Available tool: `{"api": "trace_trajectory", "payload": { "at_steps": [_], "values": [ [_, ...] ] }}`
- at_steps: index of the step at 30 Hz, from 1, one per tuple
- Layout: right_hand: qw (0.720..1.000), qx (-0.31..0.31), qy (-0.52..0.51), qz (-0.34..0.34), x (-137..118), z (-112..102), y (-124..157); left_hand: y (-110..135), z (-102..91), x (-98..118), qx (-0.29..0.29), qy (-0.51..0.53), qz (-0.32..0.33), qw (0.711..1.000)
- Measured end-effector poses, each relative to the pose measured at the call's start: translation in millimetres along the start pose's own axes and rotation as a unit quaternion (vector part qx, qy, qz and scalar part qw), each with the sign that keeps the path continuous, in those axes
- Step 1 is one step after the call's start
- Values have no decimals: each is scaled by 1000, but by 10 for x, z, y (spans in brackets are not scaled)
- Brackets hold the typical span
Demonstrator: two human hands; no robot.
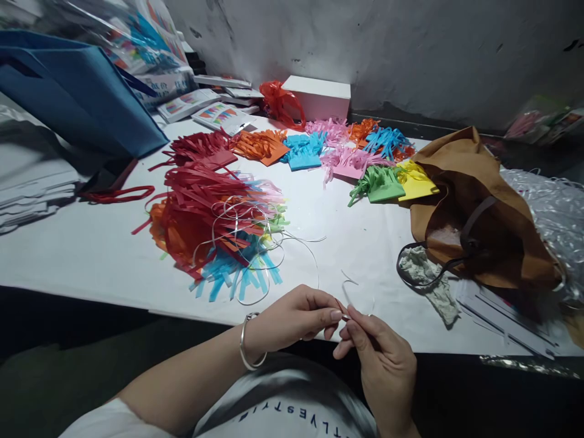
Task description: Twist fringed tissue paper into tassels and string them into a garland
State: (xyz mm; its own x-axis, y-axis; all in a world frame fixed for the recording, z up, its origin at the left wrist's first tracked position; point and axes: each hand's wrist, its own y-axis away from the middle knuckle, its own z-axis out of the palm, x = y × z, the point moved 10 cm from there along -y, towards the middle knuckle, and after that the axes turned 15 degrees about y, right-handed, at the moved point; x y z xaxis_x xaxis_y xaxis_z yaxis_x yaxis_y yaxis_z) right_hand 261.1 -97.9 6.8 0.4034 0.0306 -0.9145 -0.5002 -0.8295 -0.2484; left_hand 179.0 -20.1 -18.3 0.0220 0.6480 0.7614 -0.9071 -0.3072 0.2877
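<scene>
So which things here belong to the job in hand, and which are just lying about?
Likely part of the job:
strand, pinched by left hand and right hand
tassel pile, with loose ribbon over it
tassels behind, probably

Apparently just lying about:
blue bag
brown bag
white box
red plastic bag
crumpled cloth

Looks out from a head mount, facing forward and angled down across the white surface [342, 237] toward the grey wall [401, 61] on the far side. Sits close above the shirt front [292, 398], left hand [296, 316] and right hand [387, 356] on the near side. Spans widely from the blue bag [86, 97] at far left to the brown bag [493, 234] at right, tilted slightly.
</scene>
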Motion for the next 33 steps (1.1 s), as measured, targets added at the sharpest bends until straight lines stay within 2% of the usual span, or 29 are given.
{"api": "trace_trajectory", "payload": {
  "at_steps": [3, 6, 9, 12, 15, 19, 21, 23, 28, 33],
  "values": [
    [1000, 3, -26, 10, 50, 1, 36, -5, -25, -69, 28, 31, -15, 999],
    [1000, 8, -28, 9, 60, -2, 68, 5, -103, -6, 83, 24, 43, 995],
    [999, 11, -35, 28, 86, 4, 84, 25, -129, 59, 105, 10, 92, 990],
    [996, 7, -64, 59, 128, 21, 99, 32, -114, 72, 103, 0, 102, 989],
    [988, -24, -113, 102, 206, 89, 120, 33, -87, 63, 96, 7, 99, 990],
    [973, -60, -172, 142, 288, 165, 136, 8, 34, 16, 38, 58, 81, 994],
    [974, -65, -164, 139, 292, 166, 131, -6, 77, -26, 10, 89, 66, 994],
    [978, -70, -147, 132, 287, 168, 135, -13, 67, -67, 7, 112, 55, 992],
    [983, -83, -119, 109, 269, 181, 185, -2, -15, -137, 42, 174, 47, 983],
    [991, -89, -83, 51, 182, 161, 221, 5, 10, -151, 50, 200, 51, 977]
  ]
}}
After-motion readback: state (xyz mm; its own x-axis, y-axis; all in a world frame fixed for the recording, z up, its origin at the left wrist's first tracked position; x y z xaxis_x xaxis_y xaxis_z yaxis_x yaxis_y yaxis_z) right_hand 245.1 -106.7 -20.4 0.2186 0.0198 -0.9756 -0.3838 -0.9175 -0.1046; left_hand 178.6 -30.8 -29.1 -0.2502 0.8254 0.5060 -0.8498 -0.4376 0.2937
